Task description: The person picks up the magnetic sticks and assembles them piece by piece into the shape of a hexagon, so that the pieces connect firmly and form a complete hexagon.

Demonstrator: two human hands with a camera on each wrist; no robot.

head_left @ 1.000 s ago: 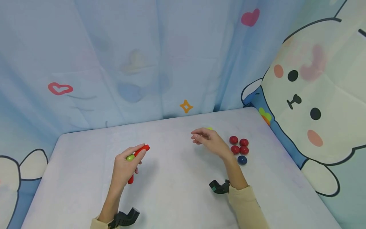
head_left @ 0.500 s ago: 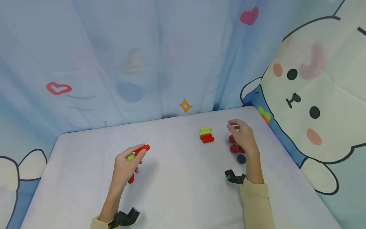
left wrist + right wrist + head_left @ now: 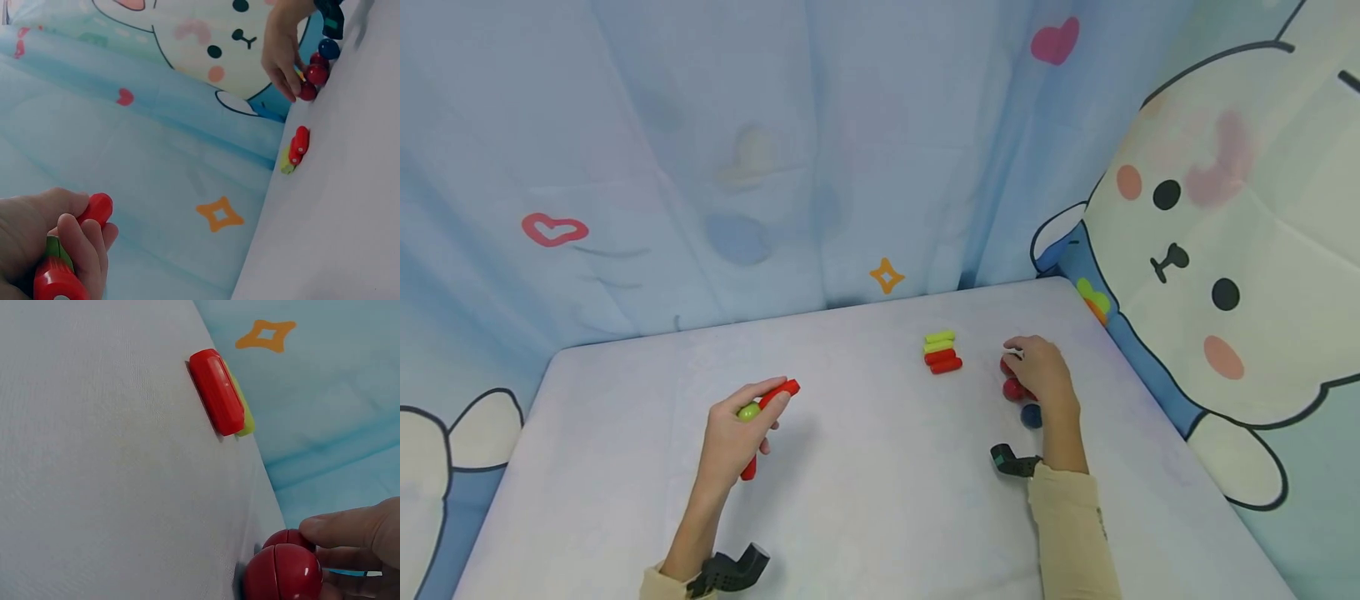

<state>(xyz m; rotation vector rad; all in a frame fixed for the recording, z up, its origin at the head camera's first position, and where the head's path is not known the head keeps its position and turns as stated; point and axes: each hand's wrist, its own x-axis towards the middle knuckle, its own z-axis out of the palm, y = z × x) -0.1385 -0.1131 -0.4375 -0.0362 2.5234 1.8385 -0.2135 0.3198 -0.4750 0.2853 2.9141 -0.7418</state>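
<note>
My left hand [image 3: 730, 437] holds a piece made of red rods [image 3: 781, 392] and a green ball [image 3: 748, 412] above the left half of the table. In the left wrist view, a second red rod end [image 3: 59, 281] shows below green plastic in the palm. At the right, my right hand [image 3: 1043, 371] is down at a cluster of glossy red balls [image 3: 1013, 389]. Its thumb and fingers close round the farthest red ball [image 3: 289, 537]; another red ball [image 3: 282, 575] sits in front of it. The hand partly covers the cluster. A dark blue ball [image 3: 1032, 416] lies nearest the wrist.
Two red rods [image 3: 946, 366] and two yellow-green rods [image 3: 940, 337] lie side by side left of the balls. The white table [image 3: 857, 500] ends at a blue printed curtain [image 3: 700, 167] behind. A black wrist camera [image 3: 730, 571] sits on the left wrist.
My right hand has moved right from over the rods, uncovering them, then lowered onto the red balls. My left hand keeps its hold and has shifted only slightly.
</note>
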